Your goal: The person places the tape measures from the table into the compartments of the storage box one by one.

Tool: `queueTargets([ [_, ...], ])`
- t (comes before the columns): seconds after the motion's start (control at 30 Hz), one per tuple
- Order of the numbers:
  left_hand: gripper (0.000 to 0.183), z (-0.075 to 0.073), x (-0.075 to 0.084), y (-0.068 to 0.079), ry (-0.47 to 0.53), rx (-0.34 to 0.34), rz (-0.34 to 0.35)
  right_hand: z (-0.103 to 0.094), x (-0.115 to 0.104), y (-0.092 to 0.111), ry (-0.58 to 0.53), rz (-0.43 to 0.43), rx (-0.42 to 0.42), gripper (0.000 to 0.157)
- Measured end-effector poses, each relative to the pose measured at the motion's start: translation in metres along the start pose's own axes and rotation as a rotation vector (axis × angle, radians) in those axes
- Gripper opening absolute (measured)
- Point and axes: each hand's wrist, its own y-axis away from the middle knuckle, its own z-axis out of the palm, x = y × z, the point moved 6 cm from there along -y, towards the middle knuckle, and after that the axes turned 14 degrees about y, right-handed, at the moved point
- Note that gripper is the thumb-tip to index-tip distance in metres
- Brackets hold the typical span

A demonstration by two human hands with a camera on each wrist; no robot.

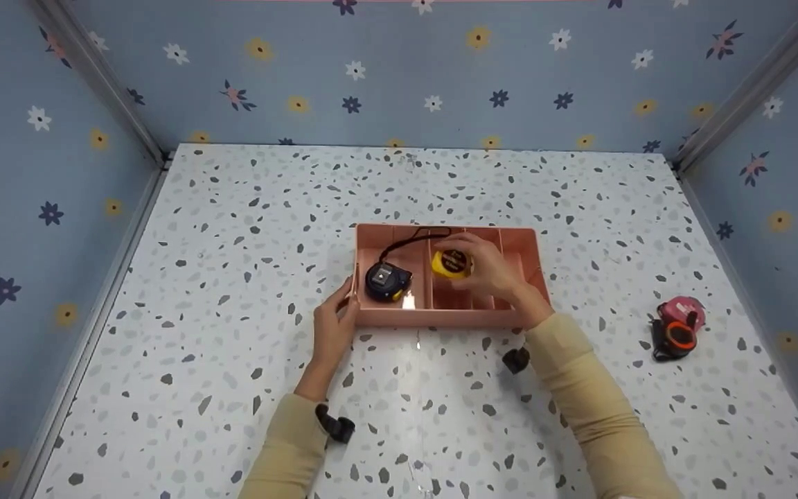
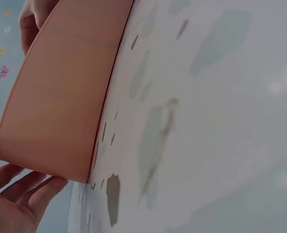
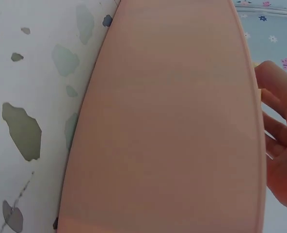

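Note:
A pink divided box [image 1: 454, 319] stands on the speckled tabletop. My right hand [image 1: 485, 267] grips a yellow tape measure [image 1: 444, 269] with a dark round label, over the box's middle compartments. In the right wrist view the box wall [image 3: 167, 121] hides most of the tape measure, and the right hand [image 3: 284, 116] shows beyond the rim. A dark blue tape measure [image 1: 386, 282] with a black strap lies in the large left compartment. My left hand [image 1: 333, 329] rests against the box's left end; its extended fingers [image 2: 44, 194] touch the end wall from outside.
To the right on the table, a pink tape measure [image 1: 686, 310] and a black-and-orange tape measure [image 1: 676, 339] lie touching each other. Blue flowered panels [image 1: 406, 69] enclose the table at the back and both sides.

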Motion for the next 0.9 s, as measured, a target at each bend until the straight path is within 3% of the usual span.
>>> queueTargets([
  [0.63,0.039,0.0,-0.001,0.0,0.028,-0.018,-0.002,0.008,0.008,-0.004,-0.022,-0.11,-0.11,0.058],
  [0.9,0.038,0.004,0.03,0.006,0.023,-0.021,0.018,0.013,0.007,-0.005,0.011,-0.126,-0.173,0.056],
])
